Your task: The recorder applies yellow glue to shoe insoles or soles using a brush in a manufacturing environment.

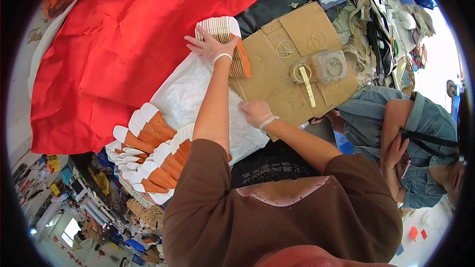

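I see my left hand [210, 45], in a thin clear glove, spread wide with its fingers fanned over the near face of a curved stack of shoe insoles [230, 44], pressing it at the far end of the white plastic bag [190, 94]. The insoles stand on edge, pale cream along the rims, the outermost one showing an orange face. My right hand [256, 112], gloved too, rests loosely curled, fingers half bent, on the bag's right edge where it meets a flat brown cardboard sheet [277, 76]; it grips nothing that I can make out. More insoles [153, 151], white tipped and orange, lie fanned in rows at the bag's near left corner. A crumpled red cloth [123, 44] covers the bench's left side. On the cardboard sit a tape roll [301, 71] and a yellow strip [308, 89].
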Motion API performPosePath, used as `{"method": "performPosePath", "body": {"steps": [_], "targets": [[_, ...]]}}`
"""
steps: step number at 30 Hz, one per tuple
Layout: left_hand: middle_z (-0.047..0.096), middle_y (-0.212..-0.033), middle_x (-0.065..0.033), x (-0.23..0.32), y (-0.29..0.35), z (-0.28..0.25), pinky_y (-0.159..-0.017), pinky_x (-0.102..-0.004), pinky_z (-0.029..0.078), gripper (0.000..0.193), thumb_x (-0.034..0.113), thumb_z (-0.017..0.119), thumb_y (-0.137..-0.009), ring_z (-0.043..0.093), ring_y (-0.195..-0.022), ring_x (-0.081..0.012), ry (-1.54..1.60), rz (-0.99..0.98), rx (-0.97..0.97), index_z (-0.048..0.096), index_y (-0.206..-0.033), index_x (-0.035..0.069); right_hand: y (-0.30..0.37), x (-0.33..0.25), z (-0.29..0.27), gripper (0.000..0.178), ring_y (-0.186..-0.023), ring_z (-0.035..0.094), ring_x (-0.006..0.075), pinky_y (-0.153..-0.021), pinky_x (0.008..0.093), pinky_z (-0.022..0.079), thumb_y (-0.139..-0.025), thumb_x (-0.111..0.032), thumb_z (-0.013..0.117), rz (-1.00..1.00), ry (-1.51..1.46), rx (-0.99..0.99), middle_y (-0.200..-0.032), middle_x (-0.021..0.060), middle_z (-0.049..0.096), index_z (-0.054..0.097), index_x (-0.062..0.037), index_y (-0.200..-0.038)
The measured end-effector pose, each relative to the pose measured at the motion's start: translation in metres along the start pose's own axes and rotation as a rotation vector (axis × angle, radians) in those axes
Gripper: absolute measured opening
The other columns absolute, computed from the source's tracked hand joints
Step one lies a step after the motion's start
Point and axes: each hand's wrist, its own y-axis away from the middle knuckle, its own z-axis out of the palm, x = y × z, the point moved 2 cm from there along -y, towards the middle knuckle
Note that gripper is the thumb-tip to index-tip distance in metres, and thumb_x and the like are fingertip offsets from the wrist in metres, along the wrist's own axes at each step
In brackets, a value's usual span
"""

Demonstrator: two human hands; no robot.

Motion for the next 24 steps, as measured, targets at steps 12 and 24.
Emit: {"method": "performPosePath", "body": {"steps": [12, 24], "targets": [[0.04, -0.125, -0.0167, 0.002, -0.006, -0.001, -0.096, -0.0414, 0.043, 0.125, 0.048, 0.082, -0.057, 0.048, -0.112, -0.0323, -0.065, -0.109, 0.006, 0.007, -0.153, 0.019, 0.016, 0.046, -0.095, 0.022, -0.077, 0.064, 0.0378, -0.067, 0.049, 0.05, -0.091, -0.025, 0.049, -0.078, 0.157, 0.049, -0.082, 0.0174, 0.064, 0.06, -0.0069, -0.087], [0.036, -0.125, -0.0201, 0.0, 0.022, 0.011, -0.094, -0.0487, 0.034, 0.122, 0.042, 0.082, -0.055, 0.038, -0.116, -0.0378, 0.031, -0.044, 0.227, 0.012, -0.153, 0.024, -0.037, 0.107, -0.192, 0.05, -0.116, 0.055, 0.0312, -0.095, 0.0395, 0.046, -0.089, -0.028, 0.062, 0.179, -0.094, 0.519, -0.138, 0.0182, 0.043, 0.051, -0.0051, -0.132]]}}
